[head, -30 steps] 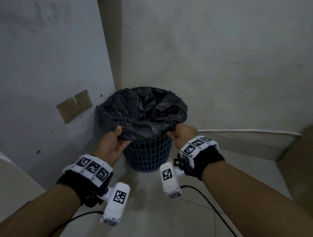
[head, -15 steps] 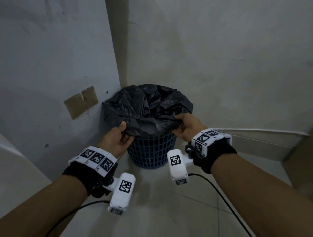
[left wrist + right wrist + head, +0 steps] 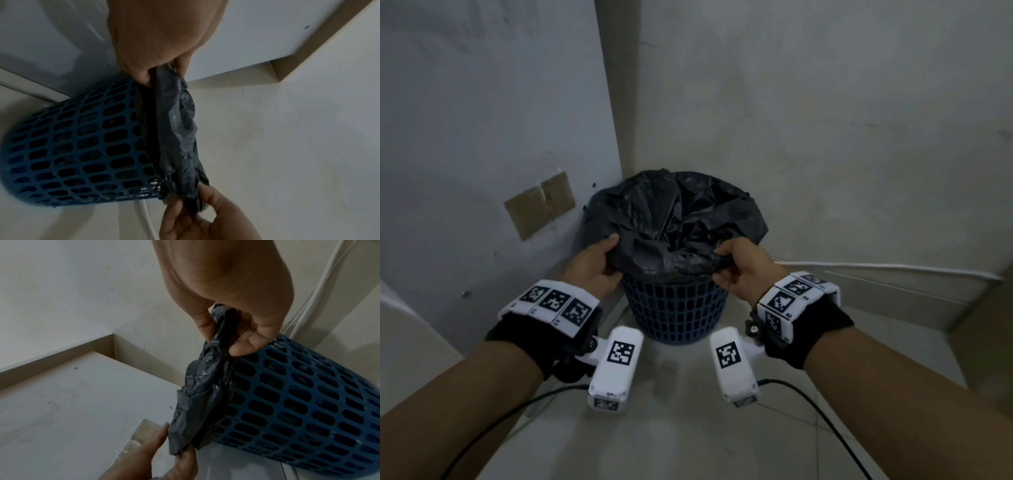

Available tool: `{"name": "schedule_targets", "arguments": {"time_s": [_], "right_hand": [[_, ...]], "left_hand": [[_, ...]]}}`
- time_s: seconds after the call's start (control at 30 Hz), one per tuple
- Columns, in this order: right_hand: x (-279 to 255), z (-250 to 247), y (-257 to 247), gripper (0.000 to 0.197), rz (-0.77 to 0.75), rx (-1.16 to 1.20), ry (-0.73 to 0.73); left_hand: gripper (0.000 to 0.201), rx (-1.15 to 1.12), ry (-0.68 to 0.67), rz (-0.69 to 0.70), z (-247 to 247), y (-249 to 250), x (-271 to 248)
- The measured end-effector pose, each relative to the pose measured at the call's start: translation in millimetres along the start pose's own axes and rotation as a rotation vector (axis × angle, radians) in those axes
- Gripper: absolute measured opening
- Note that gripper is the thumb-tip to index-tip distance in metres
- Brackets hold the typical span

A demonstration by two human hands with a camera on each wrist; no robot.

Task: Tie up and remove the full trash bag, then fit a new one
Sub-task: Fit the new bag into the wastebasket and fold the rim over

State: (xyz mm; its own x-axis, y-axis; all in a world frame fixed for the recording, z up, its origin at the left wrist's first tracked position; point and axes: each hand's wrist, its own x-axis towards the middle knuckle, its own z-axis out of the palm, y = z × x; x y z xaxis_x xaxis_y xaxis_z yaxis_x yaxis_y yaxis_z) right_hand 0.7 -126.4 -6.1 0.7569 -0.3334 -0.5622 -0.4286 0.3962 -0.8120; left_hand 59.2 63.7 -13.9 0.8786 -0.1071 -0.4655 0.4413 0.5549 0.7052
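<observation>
Left hand (image 3: 594, 265): I see it pinching the trash bag (image 3: 674, 219) edge at the near-left rim of the basket (image 3: 676, 308)
Right hand (image 3: 743, 270): pinching the bag edge at the basket's near-right rim; hands apart
Bag: black, lining the basket, folded over its rim
Basket: blue mesh, upright in the wall (image 3: 825, 120) corner; floor (image 3: 688, 428) beneath

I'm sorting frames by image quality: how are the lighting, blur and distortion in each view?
Head view: dim and grey, walls bowed by the wide lens, black bag nearly featureless. Left wrist view: soft, the blue basket stretched sideways, left hand blurred. Right wrist view: brighter, the right hand soft.
</observation>
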Motion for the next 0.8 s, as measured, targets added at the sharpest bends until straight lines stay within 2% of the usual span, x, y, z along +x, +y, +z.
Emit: {"name": "schedule_targets", "arguments": {"time_s": [0.17,0.27,0.3,0.37,0.4,0.47,0.5,0.57,0.67,0.8], "right_hand": [[2,-6,-1,0.022,0.055,-0.038,-0.011],[7,-3,3,0.008,0.037,0.034,-0.029],[9,0,5,0.009,0.015,0.058,-0.015],[13,5,8,0.02,-0.039,0.12,0.015],[15,6,10,0.025,-0.058,0.154,0.03],[15,4,10,0.03,-0.084,0.182,0.028],[15,3,10,0.028,-0.079,0.183,0.025],[15,-1,9,0.022,-0.05,0.185,-0.013],[16,-6,7,0.011,-0.009,0.224,-0.121],[12,-5,6,0.011,0.043,0.251,-0.194]], "left_hand": [[0.025,0.156,0.095,-0.071,-3,4,-1],[0.015,0.156,0.084,-0.056,-1,6,1],[0.013,0.159,0.078,-0.038,2,5,0],[0.031,0.172,0.079,0.016,5,3,-3],[0.031,0.169,0.067,0.031,5,2,-2],[0.017,0.153,0.032,0.035,3,0,3],[0.016,0.144,0.041,0.049,1,-1,7],[0.016,0.143,0.05,0.081,-1,-2,13],[0.034,0.13,0.066,0.12,-2,-2,16],[0.036,0.136,0.079,0.122,1,0,16]]}}
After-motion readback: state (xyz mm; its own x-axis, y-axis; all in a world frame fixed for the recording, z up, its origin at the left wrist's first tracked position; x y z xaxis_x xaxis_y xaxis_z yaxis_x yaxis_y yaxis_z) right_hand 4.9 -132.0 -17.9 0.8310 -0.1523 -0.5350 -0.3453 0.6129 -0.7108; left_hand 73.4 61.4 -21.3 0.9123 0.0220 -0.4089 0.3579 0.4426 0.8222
